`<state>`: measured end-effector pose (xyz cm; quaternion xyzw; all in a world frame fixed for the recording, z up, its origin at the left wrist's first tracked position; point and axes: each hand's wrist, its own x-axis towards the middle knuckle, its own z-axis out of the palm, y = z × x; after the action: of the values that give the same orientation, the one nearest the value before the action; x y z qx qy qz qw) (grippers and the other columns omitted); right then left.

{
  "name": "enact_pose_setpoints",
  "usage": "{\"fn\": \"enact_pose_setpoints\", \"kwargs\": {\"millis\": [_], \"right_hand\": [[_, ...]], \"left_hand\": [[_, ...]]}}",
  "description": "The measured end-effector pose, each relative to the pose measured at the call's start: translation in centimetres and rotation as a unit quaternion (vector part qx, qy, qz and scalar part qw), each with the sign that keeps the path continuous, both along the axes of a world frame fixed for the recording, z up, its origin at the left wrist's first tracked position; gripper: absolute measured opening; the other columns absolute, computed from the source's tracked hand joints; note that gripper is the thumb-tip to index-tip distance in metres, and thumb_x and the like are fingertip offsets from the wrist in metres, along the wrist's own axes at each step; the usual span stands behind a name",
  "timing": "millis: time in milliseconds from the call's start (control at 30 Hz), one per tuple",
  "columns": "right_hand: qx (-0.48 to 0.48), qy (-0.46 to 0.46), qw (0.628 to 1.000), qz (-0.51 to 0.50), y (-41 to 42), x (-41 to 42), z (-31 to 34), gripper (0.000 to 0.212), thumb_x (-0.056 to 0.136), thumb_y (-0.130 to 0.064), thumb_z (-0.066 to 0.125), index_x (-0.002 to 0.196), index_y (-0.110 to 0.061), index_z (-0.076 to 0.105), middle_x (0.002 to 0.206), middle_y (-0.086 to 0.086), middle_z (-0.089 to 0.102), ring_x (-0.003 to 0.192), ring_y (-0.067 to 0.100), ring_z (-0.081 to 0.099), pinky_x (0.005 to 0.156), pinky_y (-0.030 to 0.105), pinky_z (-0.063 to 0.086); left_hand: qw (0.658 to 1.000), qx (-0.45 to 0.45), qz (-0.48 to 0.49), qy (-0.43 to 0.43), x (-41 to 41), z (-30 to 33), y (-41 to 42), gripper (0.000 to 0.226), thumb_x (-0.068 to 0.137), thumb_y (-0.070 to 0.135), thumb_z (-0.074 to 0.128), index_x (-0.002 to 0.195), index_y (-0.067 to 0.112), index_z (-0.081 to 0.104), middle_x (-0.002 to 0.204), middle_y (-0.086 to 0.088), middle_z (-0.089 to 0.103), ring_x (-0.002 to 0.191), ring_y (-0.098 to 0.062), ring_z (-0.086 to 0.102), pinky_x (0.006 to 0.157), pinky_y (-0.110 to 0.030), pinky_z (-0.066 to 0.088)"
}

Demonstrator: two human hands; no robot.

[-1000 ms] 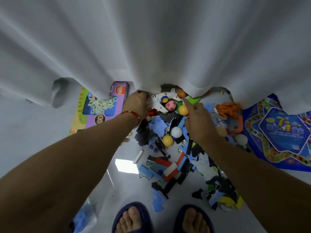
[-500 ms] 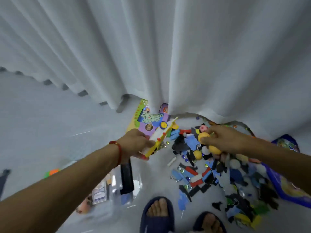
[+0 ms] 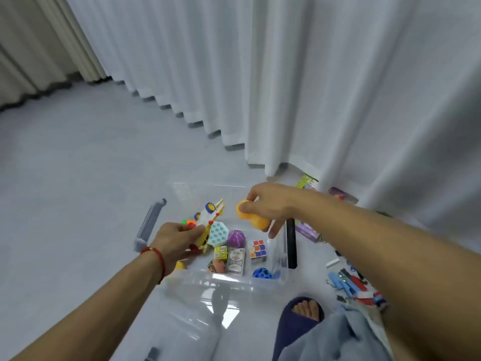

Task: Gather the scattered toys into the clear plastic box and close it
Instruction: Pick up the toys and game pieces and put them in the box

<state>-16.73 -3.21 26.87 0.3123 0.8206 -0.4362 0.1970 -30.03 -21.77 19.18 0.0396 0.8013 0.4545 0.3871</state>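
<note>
The clear plastic box (image 3: 226, 281) stands open on the floor in front of me. Inside lie a teal bubble toy (image 3: 218, 234), a purple ball (image 3: 236, 238), a small colour cube (image 3: 258, 251), a card pack (image 3: 236, 262), a blue holed ball (image 3: 261, 273) and other small toys. My left hand (image 3: 173, 243) grips a white and yellow toy plane (image 3: 210, 217) over the box's left side. My right hand (image 3: 270, 204) holds two orange-yellow balls (image 3: 251, 216) above the box's middle.
Scattered blue, red and black toy pieces (image 3: 354, 282) lie on the floor at the right, beside my slippered foot (image 3: 299, 321). Toy boxes (image 3: 308, 183) poke out under the white curtain (image 3: 312, 87). The box's grey handle (image 3: 151, 222) sits on its left; a clear lid (image 3: 197, 327) lies in front.
My view has swung left from the toy pile to the box. Both hands carried the plane and the balls from the pile to above the open box.
</note>
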Motion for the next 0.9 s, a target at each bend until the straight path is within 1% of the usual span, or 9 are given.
{"fn": "enact_pose_setpoints", "kwargs": {"millis": [67,100,167,300,433,567,700,800,900], "right_hand": [[0.060,-0.021,0.998,0.016,-0.7,0.2,-1.1,0.061,0.098,-0.044,0.051,0.146,-0.011,0.034,0.137,0.017,0.048,0.098,0.034,0.063,0.073,0.043,0.062],[0.079,-0.037,0.995,0.037,-0.6,0.9,-1.5,0.064,0.098,-0.046,0.051,0.149,-0.015,0.030,0.144,0.013,0.042,0.102,0.030,0.060,0.077,0.040,0.061],[0.078,-0.050,0.994,0.060,0.6,3.3,-1.4,0.061,0.097,-0.047,0.052,0.148,-0.020,0.033,0.147,0.005,0.041,0.102,0.023,0.059,0.078,0.033,0.059],[0.140,-0.051,0.989,0.006,4.8,11.2,0.6,0.041,0.095,-0.044,0.054,0.131,-0.023,0.055,0.131,0.001,0.057,0.105,0.021,0.062,0.089,0.036,0.054],[0.198,-0.093,0.972,-0.083,8.2,21.6,2.1,0.042,0.095,-0.042,0.056,0.130,-0.019,0.054,0.130,0.002,0.058,0.110,0.021,0.058,0.091,0.032,0.049],[0.183,-0.132,0.959,-0.174,9.6,31.3,0.5,0.044,0.097,-0.043,0.054,0.131,-0.015,0.054,0.129,0.006,0.058,0.109,0.022,0.059,0.093,0.037,0.051],[0.131,-0.118,0.946,-0.272,10.0,38.2,-5.2,0.033,0.097,-0.034,0.057,0.123,-0.014,0.058,0.116,0.005,0.064,0.093,0.022,0.064,0.078,0.036,0.057],[0.144,-0.097,0.935,-0.310,10.0,40.7,-11.5,0.027,0.096,-0.027,0.056,0.120,-0.016,0.063,0.116,0.005,0.066,0.093,0.019,0.060,0.080,0.031,0.047],[0.116,-0.099,0.931,-0.331,10.5,41.3,-17.7,0.026,0.094,-0.023,0.056,0.119,-0.018,0.060,0.102,0.003,0.065,0.087,0.019,0.060,0.076,0.032,0.048]], "left_hand": [[0.992,-0.073,-0.033,0.099,0.1,0.1,-0.1,0.030,0.083,0.035,0.071,0.079,0.007,0.063,0.080,-0.015,0.059,0.081,-0.027,0.057,0.083,-0.052,0.056],[0.979,-0.105,-0.064,0.162,0.5,0.7,0.1,0.029,0.083,0.038,0.066,0.090,0.010,0.064,0.090,-0.014,0.062,0.093,-0.029,0.058,0.091,-0.048,0.052],[0.958,-0.098,-0.124,0.240,1.7,1.6,1.3,0.051,0.084,0.036,0.061,0.129,0.013,0.055,0.123,-0.012,0.060,0.111,-0.026,0.057,0.095,-0.035,0.047],[0.935,0.002,-0.221,0.276,6.4,3.5,5.7,0.045,0.092,0.021,0.057,0.137,0.018,0.050,0.132,-0.003,0.053,0.091,-0.007,0.054,0.078,-0.012,0.042],[0.918,0.052,-0.311,0.240,12.6,3.8,11.5,0.040,0.093,0.027,0.058,0.132,0.019,0.056,0.134,-0.003,0.055,0.112,-0.016,0.054,0.089,-0.023,0.040],[0.897,0.047,-0.402,0.179,18.5,1.8,16.3,0.038,0.088,0.024,0.062,0.125,0.017,0.061,0.129,-0.006,0.060,0.112,-0.021,0.058,0.098,-0.033,0.047],[0.858,-0.024,-0.494,0.137,23.1,-2.6,20.3,0.038,0.087,0.021,0.064,0.125,0.015,0.061,0.131,-0.007,0.059,0.116,-0.022,0.057,0.097,-0.030,0.045],[0.816,-0.077,-0.556,0.142,25.0,-6.9,22.6,0.044,0.086,0.028,0.066,0.128,0.020,0.057,0.130,-0.005,0.058,0.111,-0.020,0.057,0.092,-0.031,0.048],[0.781,-0.097,-0.594,0.168,25.8,-10.9,25.1,0.056,0.086,0.037,0.069,0.136,0.019,0.050,0.133,-0.007,0.053,0.115,-0.022,0.054,0.093,-0.033,0.049]]}}
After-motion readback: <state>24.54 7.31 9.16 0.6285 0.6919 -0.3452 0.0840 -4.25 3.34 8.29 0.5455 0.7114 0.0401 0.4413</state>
